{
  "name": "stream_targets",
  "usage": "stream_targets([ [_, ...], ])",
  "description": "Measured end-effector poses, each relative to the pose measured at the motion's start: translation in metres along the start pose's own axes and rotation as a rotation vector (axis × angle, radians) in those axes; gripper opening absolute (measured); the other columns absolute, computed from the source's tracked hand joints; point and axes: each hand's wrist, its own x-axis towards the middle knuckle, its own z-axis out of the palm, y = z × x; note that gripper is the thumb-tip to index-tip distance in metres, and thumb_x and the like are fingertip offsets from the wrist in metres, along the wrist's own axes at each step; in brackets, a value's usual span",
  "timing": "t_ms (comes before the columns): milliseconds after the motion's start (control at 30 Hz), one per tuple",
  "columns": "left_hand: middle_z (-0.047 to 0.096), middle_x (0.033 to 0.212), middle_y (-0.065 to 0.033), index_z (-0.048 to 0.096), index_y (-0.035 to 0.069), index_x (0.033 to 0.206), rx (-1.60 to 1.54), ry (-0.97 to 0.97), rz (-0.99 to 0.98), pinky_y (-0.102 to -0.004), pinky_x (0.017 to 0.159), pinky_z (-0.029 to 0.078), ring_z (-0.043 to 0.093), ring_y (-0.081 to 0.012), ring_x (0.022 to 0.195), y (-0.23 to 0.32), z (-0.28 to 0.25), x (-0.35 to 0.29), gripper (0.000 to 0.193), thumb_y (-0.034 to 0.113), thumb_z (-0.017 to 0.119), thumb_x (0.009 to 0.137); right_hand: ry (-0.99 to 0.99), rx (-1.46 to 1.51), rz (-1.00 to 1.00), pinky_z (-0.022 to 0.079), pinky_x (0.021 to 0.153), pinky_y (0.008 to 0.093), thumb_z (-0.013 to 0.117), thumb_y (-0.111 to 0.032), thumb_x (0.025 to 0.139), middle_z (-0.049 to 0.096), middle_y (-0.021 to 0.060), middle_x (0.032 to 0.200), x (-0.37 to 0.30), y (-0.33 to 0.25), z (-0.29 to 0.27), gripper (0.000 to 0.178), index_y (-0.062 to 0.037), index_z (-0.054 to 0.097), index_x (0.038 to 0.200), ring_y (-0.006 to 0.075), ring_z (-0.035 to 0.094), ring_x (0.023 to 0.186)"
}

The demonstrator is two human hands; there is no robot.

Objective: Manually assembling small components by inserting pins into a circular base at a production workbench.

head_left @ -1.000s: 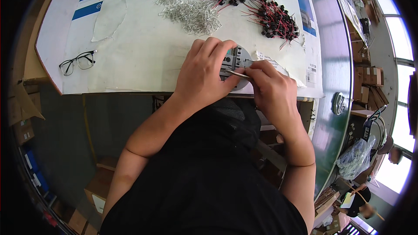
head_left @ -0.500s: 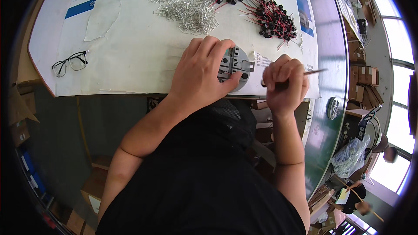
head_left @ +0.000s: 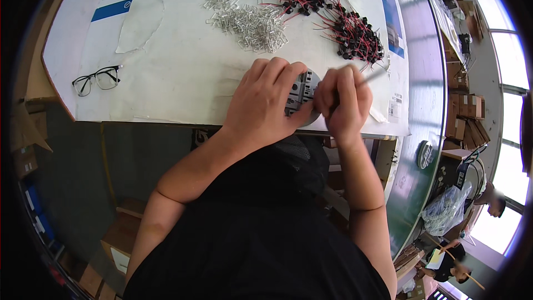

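My left hand point(head_left: 261, 97) is curled over the left side of a round grey fixture point(head_left: 305, 86) with black blocks and slots on its face. Its fingers lie at the far side and its thumb presses the near side. A closed fist, my right hand point(head_left: 345, 97), is at the fixture's right edge. Out of the top of that fist a thin, pointed metal tool point(head_left: 375, 76) slants up to the right, blurred by motion. The tool's other end is hidden by the fingers, so its exact kind does not show.
Beyond my hands lie a heap of small clear U-shaped pieces point(head_left: 252, 25) and two piles of black parts with red wires point(head_left: 358, 36). Black-framed glasses point(head_left: 97, 80) rest at the left of the white table point(head_left: 183, 89). A green bench point(head_left: 411, 183) runs along the right; other people are behind it.
My right hand has moved left with the thin tool, from beside the fixture to its right edge. My left hand keeps its hold on the fixture. The whole view has shifted slightly.
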Motion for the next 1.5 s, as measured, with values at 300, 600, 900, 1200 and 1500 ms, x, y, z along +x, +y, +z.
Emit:
stream_targets([
  [300,0.063,0.114,-0.0109,0.066,0.008,0.128,0.040,0.079,0.054,-0.0443,0.094,0.052,0.062,-0.0331,0.106,0.001,-0.008,-0.006,0.050,0.030,0.083,0.086,-0.258,-1.187,-0.162,0.054,0.073,0.0376,0.081,-0.021,0.088,0.073,0.0123,0.088,0.103,-0.008,0.013,0.024,-0.0009,0.076,0.099,0.0260,0.069,0.079],
  [600,0.070,0.101,-0.0096,0.075,0.005,0.114,-0.023,0.227,0.037,-0.0398,0.086,0.054,0.066,-0.0290,0.096,-0.023,-0.048,-0.015,0.026,0.013,0.081,0.089,-0.291,-1.253,-0.125,0.054,0.077,0.0412,0.079,-0.017,0.086,0.072,0.0147,0.091,0.106,0.005,0.012,0.020,0.0002,0.075,0.097,0.0291,0.068,0.083],
  [900,0.072,0.100,-0.0098,0.077,0.004,0.114,0.006,0.233,0.011,-0.0369,0.083,0.055,0.068,-0.0256,0.093,-0.032,-0.056,-0.012,0.023,0.007,0.079,0.091,-0.291,-1.328,-0.224,0.054,0.078,0.0421,0.076,-0.015,0.089,0.072,0.0165,0.093,0.102,0.011,0.007,0.021,0.0001,0.073,0.103,0.0339,0.068,0.085],
  [1200,0.073,0.099,-0.0101,0.073,0.003,0.121,-0.208,0.213,-0.012,-0.0338,0.077,0.056,0.071,-0.0242,0.084,-0.027,-0.051,-0.010,0.028,0.003,0.077,0.093,-0.242,-0.855,0.097,0.048,0.067,0.0277,0.077,-0.010,0.093,0.072,0.0038,0.091,0.084,-0.039,-0.006,0.013,0.0002,0.073,0.100,0.0104,0.059,0.074],
  [1500,0.071,0.103,-0.0107,0.067,0.005,0.121,-0.179,0.111,0.031,-0.0435,0.080,0.057,0.069,-0.0318,0.093,-0.015,-0.018,-0.008,0.033,0.003,0.078,0.090,-0.176,-0.854,0.175,0.040,0.062,0.0218,0.076,-0.003,0.090,0.060,-0.0050,0.077,0.048,-0.036,-0.002,0.020,-0.0002,0.067,0.107,0.0018,0.050,0.069],
])
